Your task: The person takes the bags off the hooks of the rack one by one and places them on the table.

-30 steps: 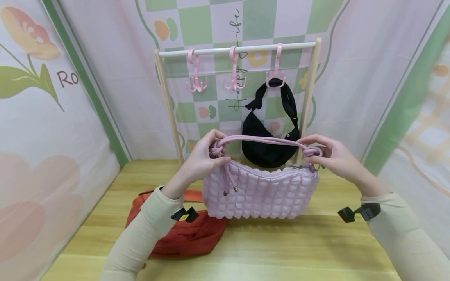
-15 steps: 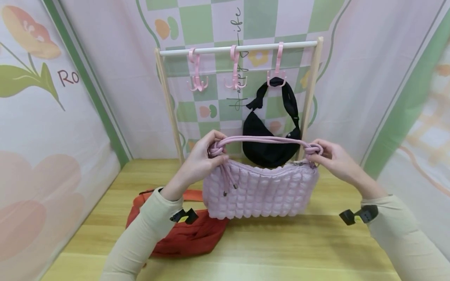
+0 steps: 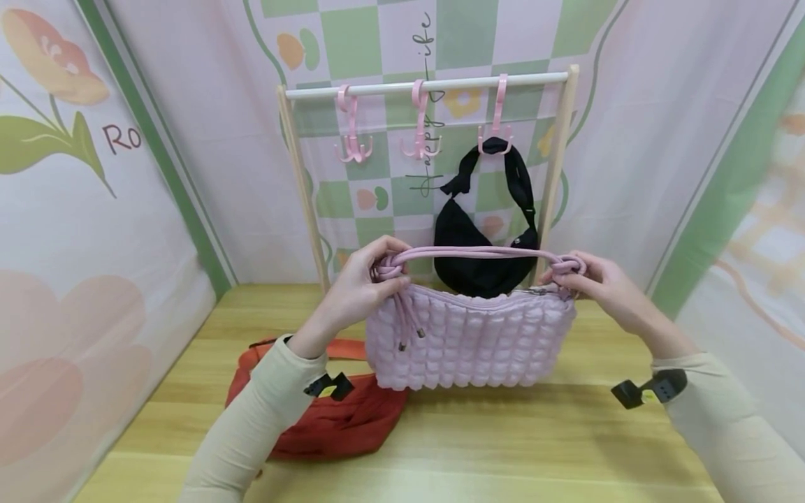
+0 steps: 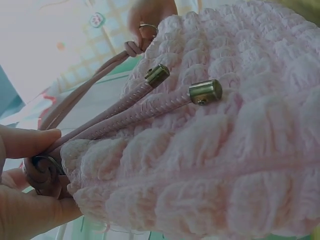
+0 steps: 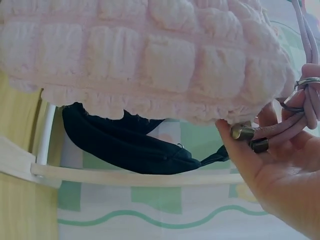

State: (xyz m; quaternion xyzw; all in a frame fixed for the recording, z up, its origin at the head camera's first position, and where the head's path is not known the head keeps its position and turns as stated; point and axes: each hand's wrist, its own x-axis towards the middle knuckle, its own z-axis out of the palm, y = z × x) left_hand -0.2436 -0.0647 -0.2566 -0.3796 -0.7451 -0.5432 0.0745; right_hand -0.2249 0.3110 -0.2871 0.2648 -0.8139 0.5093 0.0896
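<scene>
A pink puffy quilted handbag [image 3: 472,342] is held up by its knotted cord strap [image 3: 472,252], in front of the rack. At the strap's left knot, my left hand [image 3: 358,283] pinches the cord between thumb and fingers. My right hand [image 3: 606,286] grips the knot at the other end, by a metal ring [image 5: 306,82]. Two cord ends with brass tips [image 4: 205,92] dangle beside the left knot. Behind the pink bag, a black bag [image 3: 481,269] hangs from the rightmost pink hook [image 3: 495,122], its lower edge partly covered. A red bag [image 3: 339,426] lies on the table under my left forearm.
The wooden rack [image 3: 556,168] has a white rail [image 3: 383,89] across its top. A left hook [image 3: 353,133] and a middle hook [image 3: 420,129] hang there with nothing on them. Printed cloth walls [image 3: 126,230] enclose the wooden table [image 3: 503,447] at the back and sides.
My right hand has shifted slightly right, with its fingers now closer round the right knot. The pink bag has moved a little to the right. My left hand has barely moved.
</scene>
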